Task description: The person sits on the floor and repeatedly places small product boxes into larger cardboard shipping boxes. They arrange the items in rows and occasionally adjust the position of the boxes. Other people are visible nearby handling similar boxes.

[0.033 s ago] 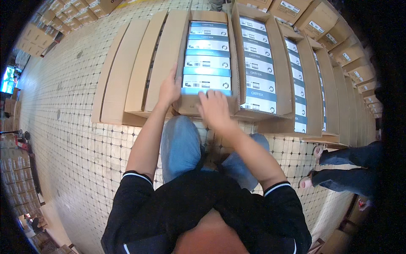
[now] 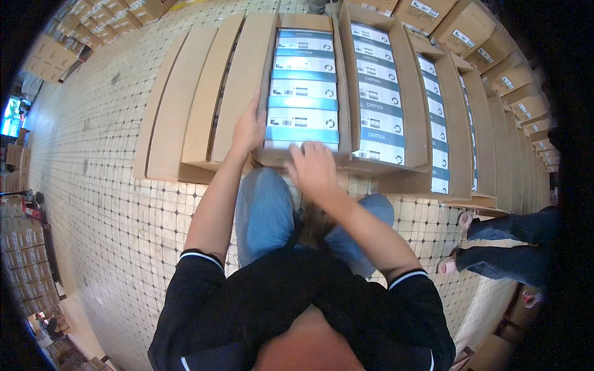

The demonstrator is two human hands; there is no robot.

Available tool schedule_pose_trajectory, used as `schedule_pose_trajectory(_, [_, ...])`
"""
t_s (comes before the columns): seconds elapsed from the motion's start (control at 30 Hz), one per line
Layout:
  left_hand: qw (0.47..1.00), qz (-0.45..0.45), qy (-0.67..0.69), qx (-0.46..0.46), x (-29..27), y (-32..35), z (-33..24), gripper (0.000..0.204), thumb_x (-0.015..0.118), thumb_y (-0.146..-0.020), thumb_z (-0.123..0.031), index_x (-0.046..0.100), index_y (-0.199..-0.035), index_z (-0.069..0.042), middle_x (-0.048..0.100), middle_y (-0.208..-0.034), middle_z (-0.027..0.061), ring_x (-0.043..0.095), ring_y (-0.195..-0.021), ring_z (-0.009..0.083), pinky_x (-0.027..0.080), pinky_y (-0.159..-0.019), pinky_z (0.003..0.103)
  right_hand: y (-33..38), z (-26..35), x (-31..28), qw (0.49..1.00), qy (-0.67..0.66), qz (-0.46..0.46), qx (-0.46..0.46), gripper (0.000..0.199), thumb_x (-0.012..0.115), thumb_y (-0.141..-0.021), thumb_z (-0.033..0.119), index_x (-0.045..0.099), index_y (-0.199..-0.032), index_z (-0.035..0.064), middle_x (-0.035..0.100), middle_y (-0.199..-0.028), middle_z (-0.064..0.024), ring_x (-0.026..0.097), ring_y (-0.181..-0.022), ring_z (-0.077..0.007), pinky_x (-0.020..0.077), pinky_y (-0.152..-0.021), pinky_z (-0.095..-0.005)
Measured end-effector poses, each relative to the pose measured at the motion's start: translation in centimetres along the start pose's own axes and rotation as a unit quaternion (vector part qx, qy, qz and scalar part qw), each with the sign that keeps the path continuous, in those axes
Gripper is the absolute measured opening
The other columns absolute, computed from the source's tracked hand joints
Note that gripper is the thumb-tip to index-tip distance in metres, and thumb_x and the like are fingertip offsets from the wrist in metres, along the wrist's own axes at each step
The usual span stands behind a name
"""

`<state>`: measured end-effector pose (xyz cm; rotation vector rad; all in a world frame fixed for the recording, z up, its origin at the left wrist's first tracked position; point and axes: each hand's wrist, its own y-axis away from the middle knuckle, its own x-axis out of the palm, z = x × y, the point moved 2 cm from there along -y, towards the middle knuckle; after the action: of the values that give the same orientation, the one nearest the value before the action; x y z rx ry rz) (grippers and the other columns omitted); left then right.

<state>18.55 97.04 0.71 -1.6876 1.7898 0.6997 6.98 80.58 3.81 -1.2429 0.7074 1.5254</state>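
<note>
An open cardboard carton [image 2: 343, 93] stands before my knees, holding a row of white-and-blue shoe boxes [image 2: 303, 117] with labels facing up. My left hand [image 2: 249, 128] grips the carton's left wall near its close corner, the thumb on the inner side. At the near end of the carton is my right hand [image 2: 314, 166], palm down, its bent fingers spread against the near edge beside the closest shoe box. Its fingertips are slightly blurred, and I see nothing held in them. The undersides of both hands are hidden.
To the right, more open cartons [image 2: 417, 117] of shoe boxes stand in a row. Long cartons [image 2: 170, 105] stand to the left. Stacked cartons [image 2: 461, 34] line the back right. Another person's legs [image 2: 507, 244] are at the right, on the tiled floor [image 2: 111, 204].
My right hand has moved slightly toward me, from the closest shoe box's edge to the carton's near edge. My left hand stays in place.
</note>
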Motion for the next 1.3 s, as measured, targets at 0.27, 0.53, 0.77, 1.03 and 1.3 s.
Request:
schedule_pose_trajectory(0.27, [0.999,0.011,-0.009,-0.034,0.6,-0.9,-0.4,0.057,0.048,-0.095,-0.025,0.033,-0.150,-0.020,0.062,-0.114,0.0276,0.062,-0.103,0.0439,0.049,-0.090,0.048,7.6,1.6,0.3,0.994,-0.097,-0.040,-0.020,0.041,0.071,-0.081,0.025,0.059,-0.115,0.0059,0.058,-0.108,-0.0128,0.054,-0.101,-0.0333,0.0452,-0.084,-0.0428])
schedule_pose_trajectory(0.53, [0.994,0.038,-0.052,-0.083,0.9,-0.7,-1.2,0.057,0.048,-0.094,-0.023,0.034,-0.149,-0.015,0.061,-0.120,0.0274,0.062,-0.106,0.0423,0.048,-0.093,0.045,-4.6,-5.9,-4.8,0.976,-0.011,-0.211,0.058,0.042,0.067,-0.086,0.034,0.063,-0.117,0.0060,0.045,-0.135,-0.0257,0.044,-0.126,-0.0398,0.0398,-0.101,-0.0465])
schedule_pose_trajectory(0.77, [0.999,-0.034,0.022,0.007,0.1,-1.1,-0.2,0.058,0.049,-0.091,-0.019,0.036,-0.148,-0.013,0.062,-0.118,0.0268,0.061,-0.109,0.0405,0.046,-0.096,0.044,-9.2,-16.5,-1.8,0.928,-0.099,0.040,0.358,0.048,0.048,-0.089,0.035,0.058,-0.127,0.0067,0.029,-0.148,-0.0320,0.051,-0.120,-0.0495,0.0415,-0.102,-0.0509])
schedule_pose_trajectory(1.03, [0.997,-0.051,0.041,0.033,1.0,-1.3,2.2,0.054,0.048,-0.089,-0.018,0.045,-0.142,-0.008,0.062,-0.117,0.0286,0.060,-0.110,0.0407,0.046,-0.096,0.045,-7.3,-16.6,-2.4,0.961,0.020,0.046,0.270,0.042,0.042,-0.092,0.033,0.067,-0.111,0.0046,0.061,-0.117,-0.0251,0.061,-0.106,-0.0415,0.0469,-0.096,-0.0502])
schedule_pose_trajectory(1.3, [0.999,-0.014,0.047,-0.023,1.1,-1.0,1.2,0.053,0.054,-0.088,-0.014,0.046,-0.140,-0.005,0.061,-0.120,0.0267,0.059,-0.110,0.0413,0.046,-0.096,0.046,-6.2,-15.2,-3.5,0.967,-0.038,0.015,0.251,0.034,0.051,-0.088,0.026,0.068,-0.106,0.0028,0.058,-0.121,-0.0238,0.060,-0.106,-0.0403,0.0489,-0.088,-0.0516])
